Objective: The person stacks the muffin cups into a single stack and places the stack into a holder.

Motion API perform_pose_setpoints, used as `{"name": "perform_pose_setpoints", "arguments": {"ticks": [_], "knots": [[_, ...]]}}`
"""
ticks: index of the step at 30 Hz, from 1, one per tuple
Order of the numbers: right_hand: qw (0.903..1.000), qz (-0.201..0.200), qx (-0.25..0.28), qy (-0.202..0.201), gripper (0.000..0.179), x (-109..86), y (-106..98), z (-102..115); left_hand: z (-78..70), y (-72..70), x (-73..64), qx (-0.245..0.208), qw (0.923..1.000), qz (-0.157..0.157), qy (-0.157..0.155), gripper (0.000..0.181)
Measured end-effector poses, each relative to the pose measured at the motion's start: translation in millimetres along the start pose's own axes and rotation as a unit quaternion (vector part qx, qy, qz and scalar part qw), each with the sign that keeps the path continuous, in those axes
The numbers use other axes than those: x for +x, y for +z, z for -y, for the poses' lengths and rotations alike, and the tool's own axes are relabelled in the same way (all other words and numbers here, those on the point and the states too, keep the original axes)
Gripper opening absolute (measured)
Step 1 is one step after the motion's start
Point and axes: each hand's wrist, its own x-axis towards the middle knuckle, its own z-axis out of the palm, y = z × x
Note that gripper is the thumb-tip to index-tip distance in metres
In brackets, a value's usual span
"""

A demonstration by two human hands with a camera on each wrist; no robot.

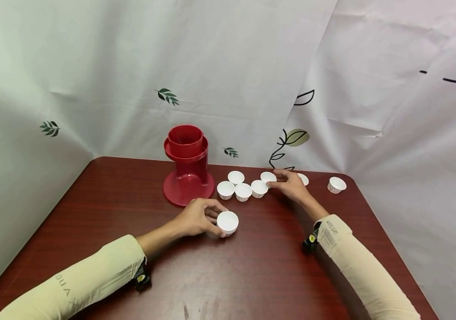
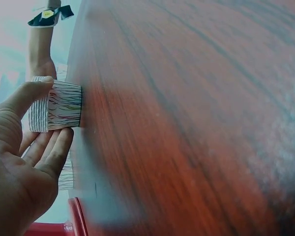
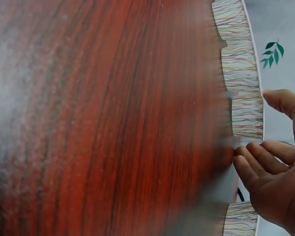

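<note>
My left hand (image 1: 197, 218) pinches a short stack of white paper baking cups (image 1: 227, 221) between thumb and fingers, over the middle of the table. Several nested rims show on this stack (image 2: 39, 110) in the left wrist view, with streaky coloured lines on its side. Farther back, my right hand (image 1: 290, 186) reaches to a single white baking cup (image 1: 268, 177), thumb and fingertips apart at its edge. In the right wrist view the thumb (image 3: 283, 102) stands well away from the fingers; firm contact with a cup cannot be seen.
Several more baking cups (image 1: 243, 191) stand close together left of my right hand. Another cup (image 1: 303, 179) is partly hidden behind that hand, and one (image 1: 336, 185) stands at the far right. A red plastic stand (image 1: 191, 178) with a round top rises at the back left.
</note>
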Motion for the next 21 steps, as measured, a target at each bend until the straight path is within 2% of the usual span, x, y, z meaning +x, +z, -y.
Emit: {"name": "perform_pose_setpoints", "arguments": {"ticks": [16,21], "knots": [[0.9999,-0.002,-0.007,0.008,0.074,6.3,2.3,0.2,-1.2,0.1,0.3,-0.004,1.0,0.002,-0.009,0.055],[0.9994,-0.006,-0.033,0.007,0.072,9.0,3.2,1.4,-1.2,0.2,0.8,-0.001,1.0,0.0,-0.007,0.054]]}}
